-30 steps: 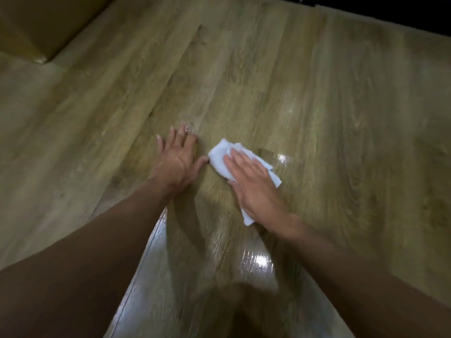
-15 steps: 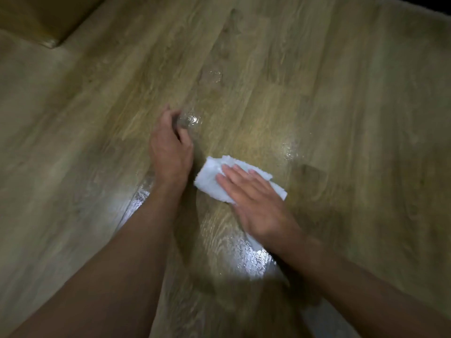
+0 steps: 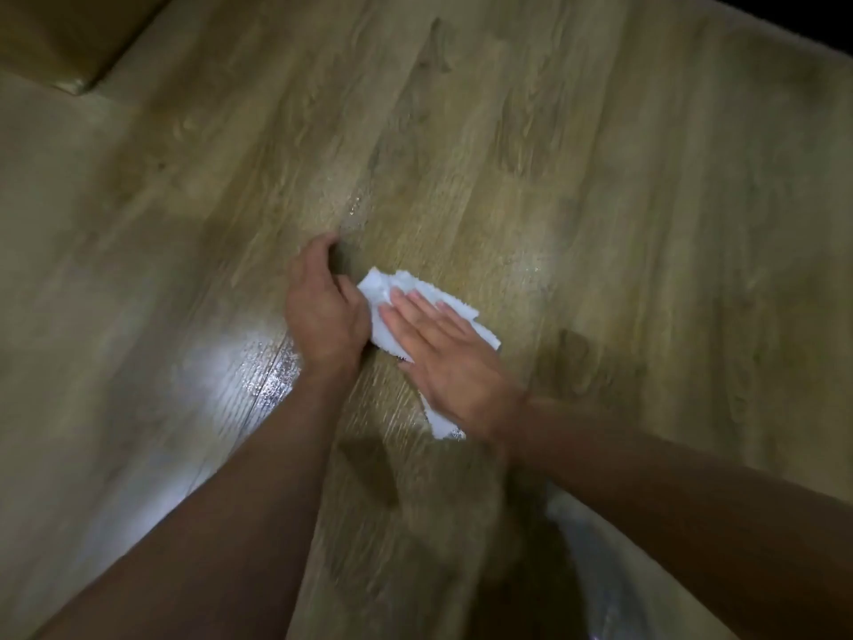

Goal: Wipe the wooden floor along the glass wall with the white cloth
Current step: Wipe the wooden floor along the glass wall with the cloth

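- My right hand (image 3: pixel 443 353) lies flat, fingers straight and together, pressing the white cloth (image 3: pixel 385 288) onto the wooden floor (image 3: pixel 600 200), just as it did half a second ago
- My left hand (image 3: pixel 323 311) rests on the boards with its fingers curled under and nothing in its grasp; a second ago it lay flat with fingers spread
- The cloth sits crumpled at mid-floor under my right palm, one corner poking out beside the wrist; its near edge now touches my left hand, where a gap showed half a second ago
- Just beyond my left knuckles, wet glints (image 3: pixel 354 210) dot the boards, and a bright glare (image 3: pixel 207 376) lies left of that wrist
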### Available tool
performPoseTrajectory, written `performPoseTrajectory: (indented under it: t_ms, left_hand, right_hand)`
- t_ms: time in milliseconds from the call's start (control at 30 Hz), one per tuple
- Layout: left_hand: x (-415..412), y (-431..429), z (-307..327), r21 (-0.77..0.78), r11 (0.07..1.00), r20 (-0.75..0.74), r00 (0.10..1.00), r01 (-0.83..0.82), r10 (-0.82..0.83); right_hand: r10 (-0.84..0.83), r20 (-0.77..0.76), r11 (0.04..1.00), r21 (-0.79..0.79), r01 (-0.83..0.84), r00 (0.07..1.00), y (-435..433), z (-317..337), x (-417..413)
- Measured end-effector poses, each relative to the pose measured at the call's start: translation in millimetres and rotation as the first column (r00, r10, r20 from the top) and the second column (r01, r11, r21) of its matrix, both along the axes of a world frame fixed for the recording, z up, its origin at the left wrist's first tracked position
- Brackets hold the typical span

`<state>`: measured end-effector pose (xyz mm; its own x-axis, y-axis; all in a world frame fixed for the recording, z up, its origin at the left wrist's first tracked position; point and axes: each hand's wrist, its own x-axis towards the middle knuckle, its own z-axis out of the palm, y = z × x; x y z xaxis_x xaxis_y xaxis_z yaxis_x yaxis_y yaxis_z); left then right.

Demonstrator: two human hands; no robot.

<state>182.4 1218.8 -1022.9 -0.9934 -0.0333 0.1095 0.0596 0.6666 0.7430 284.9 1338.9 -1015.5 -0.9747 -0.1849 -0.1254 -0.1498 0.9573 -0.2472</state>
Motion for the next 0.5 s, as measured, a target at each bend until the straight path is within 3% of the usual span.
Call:
performPoseTrajectory:
  t_ms: [100, 267, 300, 367, 433, 500]
  left_hand:
    - [-2.2, 2.2, 8.0, -0.136, 0.99, 0.106, 0.994, 0.044, -0.03]
    - [-9.0, -11.8, 8.7, -0.364, 0.904, 0.129, 0.973, 0.226, -0.191]
    - [-9.7, -15.2, 8.2, -0.398, 0.88, 0.139, 0.965, 0.259, -0.221]
    - [-8.9, -19.2, 10.2, -0.399, 0.861, 0.123, 0.948, 0.317, -0.292]
    - [-17.8, -27.1, 14.6, -0.353, 0.876, 0.069, 0.943, 0.329, -0.326]
    - [-37.8, -44.9, 14.6, -0.4, 0.869, 0.004, 0.949, 0.291, -0.316]
  right_hand:
    - [0.044, 0.106, 0.998, -0.042, -0.039, 0.993, 6.6, 8.7, -6.4]
    - [0.21, 0.08, 0.976, -0.078, -0.204, 0.974, 44.6, 5.1, -30.1]
    - [0.169, 0.059, 0.983, -0.082, -0.164, 0.984, 52.8, 3.1, -40.2]
    - [-0.072, -0.029, 0.996, -0.064, 0.07, 0.997, 58.4, -2.1, -63.1]
    - [-0.315, -0.094, 0.948, -0.074, 0.309, 0.944, 42.8, -5.9, -85.8]
    - [-0.358, -0.132, 0.934, -0.061, 0.353, 0.924, 15.5, -11.3, -98.0]
